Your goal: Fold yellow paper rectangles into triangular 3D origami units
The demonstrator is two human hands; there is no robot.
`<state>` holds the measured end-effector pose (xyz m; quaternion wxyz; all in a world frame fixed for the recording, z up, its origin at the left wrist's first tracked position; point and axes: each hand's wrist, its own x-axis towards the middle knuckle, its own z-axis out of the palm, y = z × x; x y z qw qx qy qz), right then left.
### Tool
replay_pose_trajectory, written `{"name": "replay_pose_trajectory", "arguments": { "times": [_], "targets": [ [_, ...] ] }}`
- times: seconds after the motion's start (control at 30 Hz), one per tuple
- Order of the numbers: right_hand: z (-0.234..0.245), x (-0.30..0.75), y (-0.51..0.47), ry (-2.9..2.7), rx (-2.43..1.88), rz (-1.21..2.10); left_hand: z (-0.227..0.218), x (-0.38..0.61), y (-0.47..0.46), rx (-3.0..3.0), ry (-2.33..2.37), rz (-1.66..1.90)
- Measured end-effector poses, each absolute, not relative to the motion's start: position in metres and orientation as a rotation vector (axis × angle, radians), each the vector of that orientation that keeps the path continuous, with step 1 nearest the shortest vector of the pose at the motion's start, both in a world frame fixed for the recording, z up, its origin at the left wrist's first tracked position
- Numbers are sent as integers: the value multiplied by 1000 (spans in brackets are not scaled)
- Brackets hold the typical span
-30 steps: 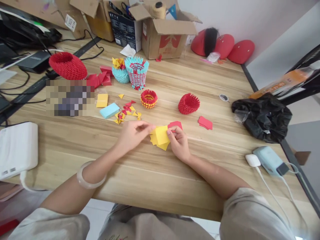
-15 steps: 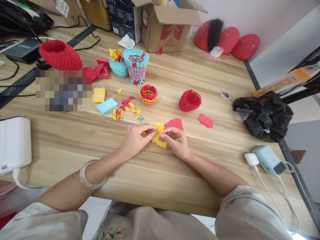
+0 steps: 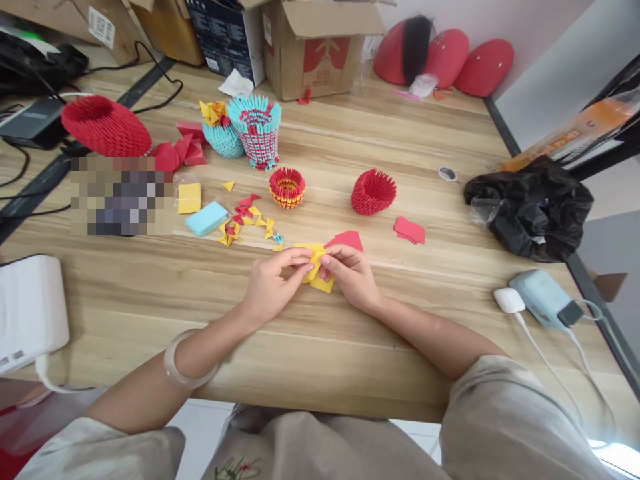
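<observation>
Between my two hands is a small piece of yellow paper (image 3: 316, 260). My left hand (image 3: 274, 283) pinches its left side between thumb and fingers, and my right hand (image 3: 354, 277) pinches the right side. More yellow sheets (image 3: 323, 283) lie on the table just beneath my fingertips. Red paper sheets (image 3: 347, 241) lie directly behind my right hand. Small folded triangles (image 3: 254, 213) in yellow and red are scattered beyond my left hand. My fingers partly cover the paper, so its exact fold is hard to make out.
Behind stand a red-and-yellow paper bowl (image 3: 287, 188), a red bowl (image 3: 373, 192) and a blue-and-red vase (image 3: 256, 133). A blue paper pack (image 3: 207, 219) lies left. At right are red slips (image 3: 409, 230), a black bag (image 3: 530, 210) and a corded blue device (image 3: 545, 300).
The camera view has shifted slightly. Between my fingers the yellow paper now stands up more as a narrow folded piece; both hands stay in nearly the same place.
</observation>
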<state>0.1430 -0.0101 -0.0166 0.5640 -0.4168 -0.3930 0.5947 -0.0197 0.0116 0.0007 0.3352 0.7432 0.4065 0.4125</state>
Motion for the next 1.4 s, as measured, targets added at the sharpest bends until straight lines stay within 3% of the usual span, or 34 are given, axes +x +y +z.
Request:
{"name": "replay_pose_trajectory", "arguments": {
  "times": [1.4],
  "targets": [
    [-16, 144, -10, -809, -973, 1427, 5, -17, 8, 1957, 956, 1115]
  ]
}}
